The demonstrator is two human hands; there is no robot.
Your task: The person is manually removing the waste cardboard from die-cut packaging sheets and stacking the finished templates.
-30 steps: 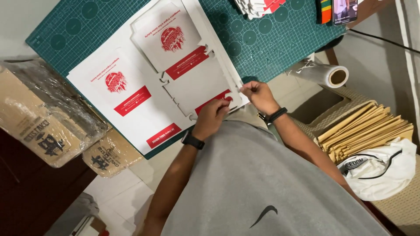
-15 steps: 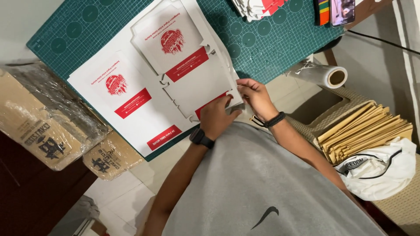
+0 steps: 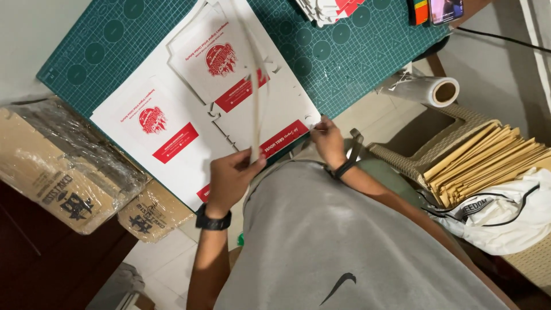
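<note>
- Three flat white die-cut cardboard box blanks with red printed panels show on the green gridded cutting mat (image 3: 344, 63): one lying at the left (image 3: 155, 132), one lying across it (image 3: 229, 74), and one lifted sheet (image 3: 254, 86) seen edge-on.
- Left hand (image 3: 229, 178), with a black wristwatch (image 3: 212, 221), is curled shut, fingers pinching the near end of the lifted sheet; forearm runs up from the lower edge.
- Right hand (image 3: 328, 140), with a dark wristband, rests fingertips on the near corner of the lying blank at the mat's edge, fingers bent; whether it grips is unclear.
- The lifted sheet stands on edge, its long axis running from the left hand away toward the mat's far side.
- Two plastic-wrapped brown cartons (image 3: 63, 172) lie left; one clear film roll (image 3: 425, 89) lies right, above a stack of brown envelopes (image 3: 488, 158).
</note>
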